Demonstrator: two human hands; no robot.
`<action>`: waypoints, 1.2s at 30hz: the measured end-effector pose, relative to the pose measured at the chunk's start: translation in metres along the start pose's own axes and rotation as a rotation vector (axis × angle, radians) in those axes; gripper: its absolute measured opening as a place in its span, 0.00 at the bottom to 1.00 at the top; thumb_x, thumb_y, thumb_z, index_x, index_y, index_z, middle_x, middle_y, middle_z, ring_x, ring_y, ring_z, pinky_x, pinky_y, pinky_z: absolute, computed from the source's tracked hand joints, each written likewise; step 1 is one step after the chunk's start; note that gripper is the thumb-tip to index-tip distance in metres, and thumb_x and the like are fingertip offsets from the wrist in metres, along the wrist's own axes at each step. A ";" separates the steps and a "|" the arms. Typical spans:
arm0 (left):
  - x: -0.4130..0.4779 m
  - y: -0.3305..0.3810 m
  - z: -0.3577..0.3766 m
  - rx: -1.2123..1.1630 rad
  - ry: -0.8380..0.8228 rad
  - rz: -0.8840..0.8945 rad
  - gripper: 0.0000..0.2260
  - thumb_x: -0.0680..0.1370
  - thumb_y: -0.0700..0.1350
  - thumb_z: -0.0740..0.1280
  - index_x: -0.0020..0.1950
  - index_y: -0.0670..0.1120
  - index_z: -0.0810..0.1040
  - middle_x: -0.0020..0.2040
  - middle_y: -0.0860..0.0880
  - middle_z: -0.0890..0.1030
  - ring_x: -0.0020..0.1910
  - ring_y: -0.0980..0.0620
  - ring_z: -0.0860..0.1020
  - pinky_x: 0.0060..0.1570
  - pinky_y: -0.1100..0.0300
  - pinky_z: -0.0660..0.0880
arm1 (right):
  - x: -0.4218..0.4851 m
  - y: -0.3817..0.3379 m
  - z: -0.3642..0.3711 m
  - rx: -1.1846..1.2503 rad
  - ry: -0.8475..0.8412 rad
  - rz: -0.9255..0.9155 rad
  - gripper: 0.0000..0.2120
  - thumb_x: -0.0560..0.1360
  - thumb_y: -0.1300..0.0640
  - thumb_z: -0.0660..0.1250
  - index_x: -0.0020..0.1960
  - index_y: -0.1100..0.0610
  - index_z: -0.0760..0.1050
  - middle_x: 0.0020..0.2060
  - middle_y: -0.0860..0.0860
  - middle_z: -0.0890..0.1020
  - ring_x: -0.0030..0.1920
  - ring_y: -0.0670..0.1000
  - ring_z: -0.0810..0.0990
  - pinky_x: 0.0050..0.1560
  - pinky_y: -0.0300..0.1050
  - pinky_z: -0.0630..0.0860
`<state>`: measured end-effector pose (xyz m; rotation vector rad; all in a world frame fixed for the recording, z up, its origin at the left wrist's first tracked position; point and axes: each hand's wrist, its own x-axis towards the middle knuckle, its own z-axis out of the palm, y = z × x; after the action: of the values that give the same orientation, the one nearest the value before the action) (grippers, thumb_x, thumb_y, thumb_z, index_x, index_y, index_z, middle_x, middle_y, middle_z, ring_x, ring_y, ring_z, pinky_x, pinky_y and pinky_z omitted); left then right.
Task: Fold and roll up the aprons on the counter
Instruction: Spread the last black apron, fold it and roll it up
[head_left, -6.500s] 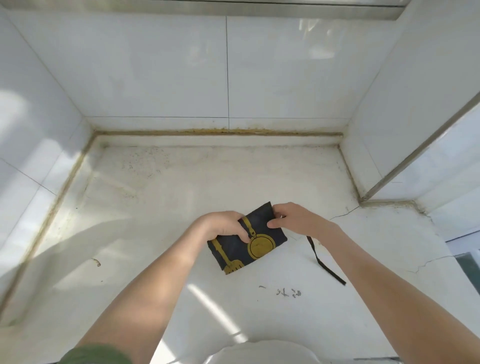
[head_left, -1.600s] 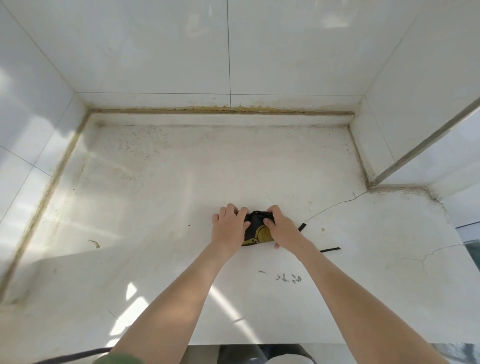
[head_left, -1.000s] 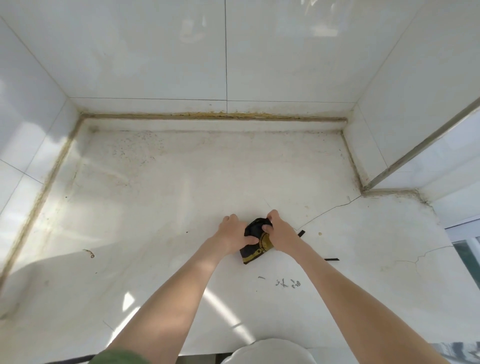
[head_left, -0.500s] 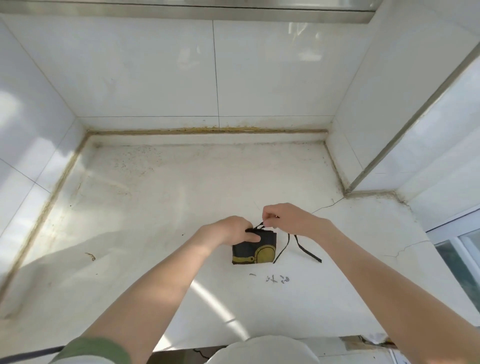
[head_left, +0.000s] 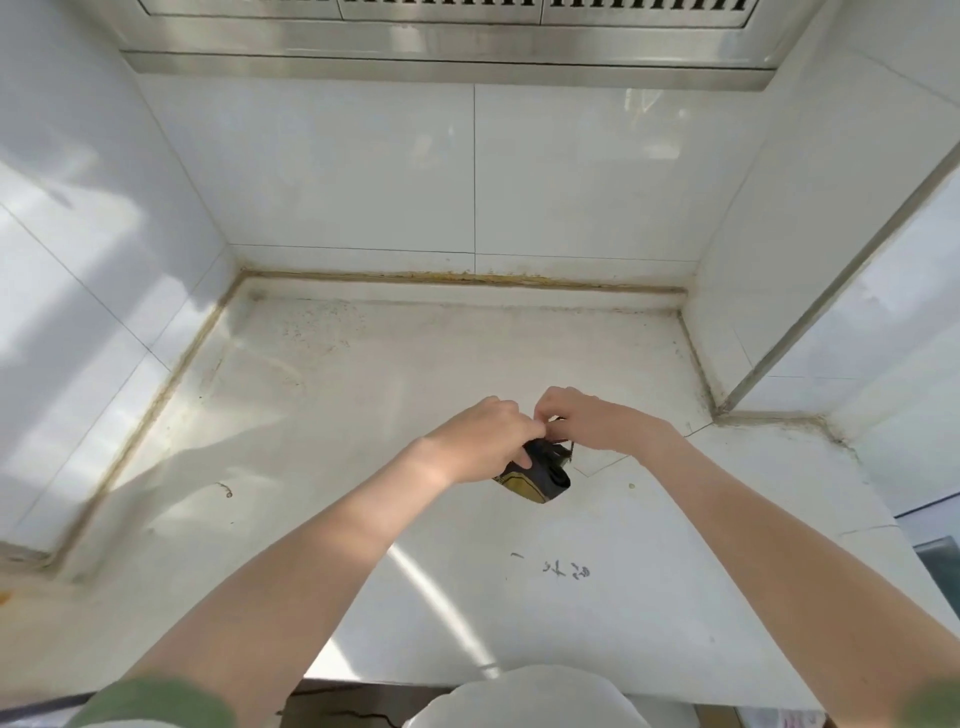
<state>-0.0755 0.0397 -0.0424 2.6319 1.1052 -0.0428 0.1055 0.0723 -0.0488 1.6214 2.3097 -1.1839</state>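
Note:
A dark apron with a yellow print is rolled into a small tight bundle (head_left: 540, 478), held just above the white counter (head_left: 322, 447). My left hand (head_left: 483, 441) grips the bundle from its left side. My right hand (head_left: 587, 421) pinches the thin black strap at the top of the bundle, fingertips meeting those of my left hand. Most of the bundle is hidden behind my left hand; only its lower right end shows.
White tiled walls enclose the counter at the left, back and right, with a steel range hood (head_left: 447, 47) overhead. A metal-edged corner (head_left: 727, 405) juts in at the right. Small pen marks (head_left: 566, 569) lie near the counter's front edge.
The loose straps that hung to the right of the bundle are now gathered at its top. The bundle has tilted, and my view has tipped upward to show the hood.

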 end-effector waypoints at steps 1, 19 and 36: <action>-0.002 -0.002 0.000 -0.052 0.037 -0.023 0.12 0.79 0.38 0.63 0.61 0.46 0.71 0.44 0.47 0.76 0.48 0.46 0.70 0.52 0.57 0.67 | 0.001 -0.002 0.000 0.072 0.013 -0.050 0.08 0.76 0.56 0.62 0.40 0.57 0.75 0.44 0.59 0.72 0.44 0.60 0.69 0.46 0.54 0.70; 0.023 -0.021 0.006 -0.392 0.132 -0.568 0.11 0.79 0.50 0.63 0.54 0.43 0.78 0.47 0.45 0.80 0.46 0.45 0.77 0.39 0.57 0.70 | -0.010 -0.015 -0.031 -0.004 0.314 -0.070 0.10 0.80 0.56 0.59 0.44 0.55 0.76 0.34 0.44 0.74 0.40 0.48 0.71 0.34 0.35 0.63; 0.044 -0.013 -0.009 -2.017 0.335 -1.122 0.07 0.80 0.42 0.62 0.42 0.43 0.73 0.34 0.47 0.74 0.30 0.53 0.71 0.24 0.64 0.69 | 0.001 -0.004 0.033 0.189 0.504 -0.130 0.38 0.77 0.57 0.66 0.76 0.43 0.44 0.54 0.53 0.76 0.46 0.53 0.77 0.49 0.48 0.73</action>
<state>-0.0546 0.0816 -0.0432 0.1727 1.2914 0.7854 0.0902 0.0521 -0.0697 2.0657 2.7007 -1.1533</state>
